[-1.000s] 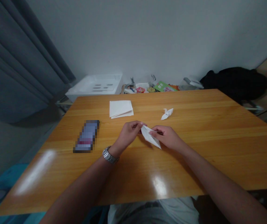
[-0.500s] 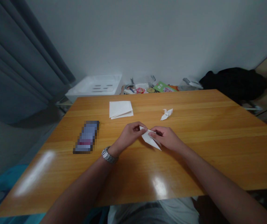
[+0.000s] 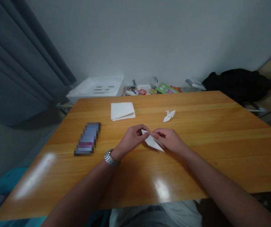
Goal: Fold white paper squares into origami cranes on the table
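A folded white paper piece (image 3: 152,142) with a pointed lower tip is held just above the wooden table (image 3: 208,151), near its middle. My left hand (image 3: 131,139), with a metal watch on the wrist, pinches the paper's upper left end. My right hand (image 3: 170,139) pinches it from the right, fingertips close to the left hand's. Both hands are closed on the paper.
A small finished white paper figure (image 3: 169,115) lies behind my right hand. A stack of white sheets (image 3: 122,110) sits further back left, a phone (image 3: 88,139) to the left. A white tray (image 3: 96,85), clutter and a black bag (image 3: 238,82) lie beyond the table's far edge.
The paper has been pressed flatter and lower toward the table, and my two hands' fingertips have drawn closer together on its top edge.
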A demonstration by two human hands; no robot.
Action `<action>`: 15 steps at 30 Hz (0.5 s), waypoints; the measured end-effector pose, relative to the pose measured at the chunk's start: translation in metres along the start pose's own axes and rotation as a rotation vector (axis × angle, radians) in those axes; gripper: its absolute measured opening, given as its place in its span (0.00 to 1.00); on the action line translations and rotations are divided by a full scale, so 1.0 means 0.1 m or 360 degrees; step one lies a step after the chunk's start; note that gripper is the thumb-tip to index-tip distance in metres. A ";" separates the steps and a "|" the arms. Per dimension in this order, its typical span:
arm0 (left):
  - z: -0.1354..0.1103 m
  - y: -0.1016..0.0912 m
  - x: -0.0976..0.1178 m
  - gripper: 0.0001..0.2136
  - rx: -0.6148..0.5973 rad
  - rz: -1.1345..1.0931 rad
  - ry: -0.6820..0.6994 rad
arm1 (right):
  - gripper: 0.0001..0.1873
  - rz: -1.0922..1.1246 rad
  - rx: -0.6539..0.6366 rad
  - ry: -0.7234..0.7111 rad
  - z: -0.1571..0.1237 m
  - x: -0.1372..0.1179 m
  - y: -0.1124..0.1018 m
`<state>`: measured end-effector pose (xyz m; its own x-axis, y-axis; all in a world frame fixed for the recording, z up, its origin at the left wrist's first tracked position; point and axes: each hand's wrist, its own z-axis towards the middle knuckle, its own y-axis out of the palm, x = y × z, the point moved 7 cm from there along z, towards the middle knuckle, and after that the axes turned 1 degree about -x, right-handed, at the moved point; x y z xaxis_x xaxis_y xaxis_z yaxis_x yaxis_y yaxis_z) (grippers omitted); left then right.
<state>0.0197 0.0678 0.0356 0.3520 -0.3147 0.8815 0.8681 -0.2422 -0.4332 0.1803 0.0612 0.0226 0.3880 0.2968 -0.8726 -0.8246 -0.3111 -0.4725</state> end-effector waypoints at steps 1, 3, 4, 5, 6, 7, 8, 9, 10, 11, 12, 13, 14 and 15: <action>0.00 0.00 0.01 0.10 -0.0010 0.0036 0.0009 | 0.19 -0.0013 -0.0006 0.0002 0.00 -0.01 0.00; -0.01 0.00 0.02 0.10 -0.0015 0.0090 0.0032 | 0.19 -0.0040 -0.0013 0.0005 -0.01 -0.02 0.00; -0.01 -0.01 0.03 0.10 -0.0019 0.0106 0.0043 | 0.19 -0.0054 -0.0016 0.0006 -0.01 -0.02 0.01; -0.01 -0.01 0.03 0.10 -0.0028 0.0115 0.0051 | 0.19 -0.0064 -0.0019 0.0004 -0.01 -0.02 0.01; 0.00 -0.01 0.02 0.10 -0.0038 0.0114 0.0055 | 0.19 -0.0066 -0.0018 0.0001 0.00 -0.02 0.01; 0.00 -0.01 0.01 0.10 -0.0046 0.0102 0.0057 | 0.19 -0.0057 -0.0015 -0.0002 0.00 -0.02 0.01; 0.00 -0.02 0.01 0.10 -0.0049 0.0083 0.0054 | 0.19 -0.0036 -0.0011 0.0000 0.00 -0.01 0.01; 0.01 -0.03 -0.01 0.10 -0.0047 0.0059 0.0046 | 0.19 -0.0007 -0.0003 0.0007 0.00 0.00 0.01; 0.01 -0.03 -0.02 0.10 -0.0038 0.0031 0.0035 | 0.19 0.0023 0.0006 0.0016 0.01 0.02 0.00; 0.02 -0.04 -0.03 0.10 -0.0028 0.0000 0.0023 | 0.19 0.0045 0.0012 0.0025 0.01 0.04 0.00; 0.02 -0.04 -0.04 0.10 -0.0024 -0.0029 0.0012 | 0.19 0.0054 0.0015 0.0031 0.02 0.05 -0.01; 0.03 -0.04 -0.05 0.10 -0.0023 -0.0057 0.0000 | 0.18 0.0047 0.0020 0.0033 0.02 0.06 -0.02; 0.03 -0.04 -0.07 0.10 -0.0020 -0.0084 -0.0016 | 0.18 0.0030 0.0026 0.0032 0.02 0.07 -0.03; 0.04 -0.04 -0.08 0.10 -0.0020 -0.0107 -0.0034 | 0.18 0.0011 0.0031 0.0030 0.02 0.07 -0.04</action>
<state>0.0146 0.0745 0.0311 0.3005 -0.2779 0.9124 0.8856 -0.2738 -0.3751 0.1859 0.0668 0.0186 0.3900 0.2775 -0.8780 -0.8350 -0.2954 -0.4642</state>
